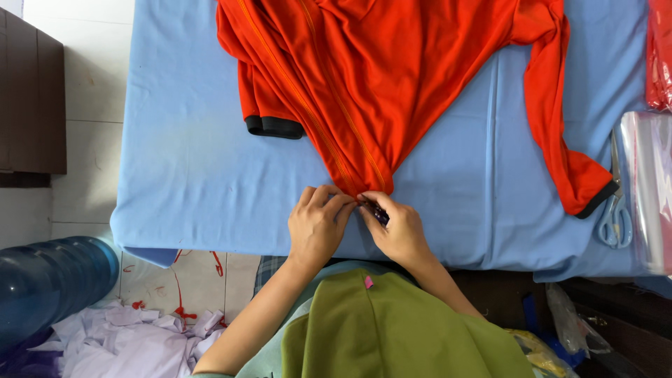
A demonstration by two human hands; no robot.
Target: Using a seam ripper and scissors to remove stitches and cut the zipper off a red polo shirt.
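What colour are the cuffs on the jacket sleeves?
Black, against the orange-red jacket; the left sleeve cuff shows it best in the head view.

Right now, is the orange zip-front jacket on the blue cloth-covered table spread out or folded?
Partly spread: the orange zip-front jacket lies loosely, one sleeve stretched sideways, its hem bunched to a point at both hands.

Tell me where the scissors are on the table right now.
In the head view the scissors lie near the right edge of the blue table cover, just right of the orange garment's black sleeve cuff and beside the clear plastic bags.
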